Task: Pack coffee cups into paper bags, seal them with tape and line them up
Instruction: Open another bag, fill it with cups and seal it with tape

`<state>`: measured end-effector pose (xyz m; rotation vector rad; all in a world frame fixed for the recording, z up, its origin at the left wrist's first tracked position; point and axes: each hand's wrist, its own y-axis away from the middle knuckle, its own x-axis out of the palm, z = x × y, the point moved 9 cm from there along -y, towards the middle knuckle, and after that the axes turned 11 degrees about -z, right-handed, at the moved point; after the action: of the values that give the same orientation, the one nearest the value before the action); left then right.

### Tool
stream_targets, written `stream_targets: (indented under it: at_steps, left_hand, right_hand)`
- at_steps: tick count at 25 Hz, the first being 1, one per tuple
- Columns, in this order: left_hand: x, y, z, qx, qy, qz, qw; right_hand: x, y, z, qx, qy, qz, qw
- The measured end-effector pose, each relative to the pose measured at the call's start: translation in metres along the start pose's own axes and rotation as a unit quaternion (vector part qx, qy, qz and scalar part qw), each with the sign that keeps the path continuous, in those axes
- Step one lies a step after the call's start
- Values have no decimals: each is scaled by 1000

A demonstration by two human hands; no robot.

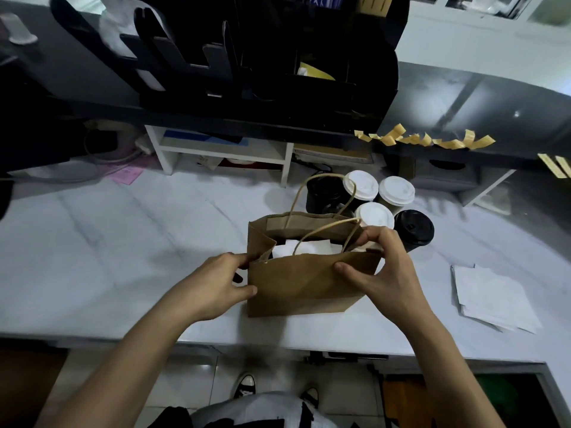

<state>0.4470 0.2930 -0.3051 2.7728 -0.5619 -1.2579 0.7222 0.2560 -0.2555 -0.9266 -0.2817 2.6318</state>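
At frame centre, my left hand (213, 287) and right hand (375, 267) pinch opposite ends of the open paper bag (304, 282); tape strips (426, 139) hang upper right, nearer my right.

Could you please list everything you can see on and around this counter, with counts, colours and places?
Brown paper bag with twine handles: one, brown, upright at the counter's near middle, mouth open, something white inside.
White-lidded coffee cups: three, white lids, clustered behind the bag.
Black-lidded coffee cup: one, black, right of the bag.
Yellowish tape strips: several, yellowish, stuck along the dark shelf edge, upper right.
White paper sheets: a small stack, white, on the counter's right.
Black slotted organiser: one, black, on the shelf above.
Pale marbled counter: one, pale grey.
Left hand: grips the bag's left edge.
Right hand: pinches the bag's right rim.
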Motion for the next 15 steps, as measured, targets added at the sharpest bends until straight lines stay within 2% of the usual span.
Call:
stream_targets:
  at_steps: [6,11,15]
  left_hand:
    - [-15,3,-8,32,54,-58,996]
    - [-33,-3,-1,25,67,-148,986]
    - [-30,-13,-10,68,135,-98,984]
  right_hand:
    - [-3,2,2,-21,0,-11,1000]
    - [-9,3,1,-27,3,-12,1000]
    - [-10,4,2,-26,-2,2,1000]
